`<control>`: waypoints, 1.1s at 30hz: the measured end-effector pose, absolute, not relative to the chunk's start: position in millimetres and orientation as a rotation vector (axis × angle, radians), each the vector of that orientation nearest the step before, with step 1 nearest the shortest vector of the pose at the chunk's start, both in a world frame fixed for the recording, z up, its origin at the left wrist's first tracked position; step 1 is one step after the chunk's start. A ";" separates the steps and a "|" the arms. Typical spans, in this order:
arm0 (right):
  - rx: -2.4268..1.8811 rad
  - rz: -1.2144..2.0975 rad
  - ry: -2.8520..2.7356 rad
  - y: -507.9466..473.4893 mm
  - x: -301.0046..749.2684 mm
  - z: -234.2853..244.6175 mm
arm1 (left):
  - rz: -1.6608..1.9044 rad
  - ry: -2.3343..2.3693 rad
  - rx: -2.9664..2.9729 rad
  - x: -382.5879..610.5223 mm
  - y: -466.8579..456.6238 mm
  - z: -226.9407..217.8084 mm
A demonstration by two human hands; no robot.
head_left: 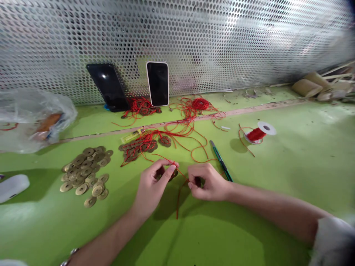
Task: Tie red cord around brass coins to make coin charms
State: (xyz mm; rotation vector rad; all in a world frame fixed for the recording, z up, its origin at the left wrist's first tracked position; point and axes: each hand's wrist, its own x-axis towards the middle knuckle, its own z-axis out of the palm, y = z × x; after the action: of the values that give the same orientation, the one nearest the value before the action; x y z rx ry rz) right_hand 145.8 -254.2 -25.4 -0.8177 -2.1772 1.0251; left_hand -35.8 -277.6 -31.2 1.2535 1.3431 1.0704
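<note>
Between my two hands a thin red cord (181, 173) is stretched above the green table. My left hand (156, 181) pinches it between thumb and forefinger, and a dark round coin (174, 175) partly shows behind that thumb. The cord's other stretch runs into the closed fingers of my right hand (206, 181), with a loose end hanging below them. Just beyond my hands lies a bunch of coins strung with red cord (138, 147). A heap of loose brass-coloured coins (85, 168) with holes is left of my left hand.
A green utility knife (221, 160) lies beyond my right hand, with a spool of red cord (257, 133) farther right. Two phones, one black (108, 87) and one white-edged (158, 83), lean on the perforated metal panel (194, 44). A plastic bag (66, 111) sits at left.
</note>
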 end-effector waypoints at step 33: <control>-0.947 1.336 -1.981 -250.0 149.0 -28.3 | 1.050 1.247 1.172 -35.2 -273.1 -26.2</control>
State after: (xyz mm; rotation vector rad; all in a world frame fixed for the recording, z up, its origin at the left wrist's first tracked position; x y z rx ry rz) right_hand 149.0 -250.0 -28.3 -0.9469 -1.9808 1.3356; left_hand -35.2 -273.1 -26.2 1.1720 1.2473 1.0501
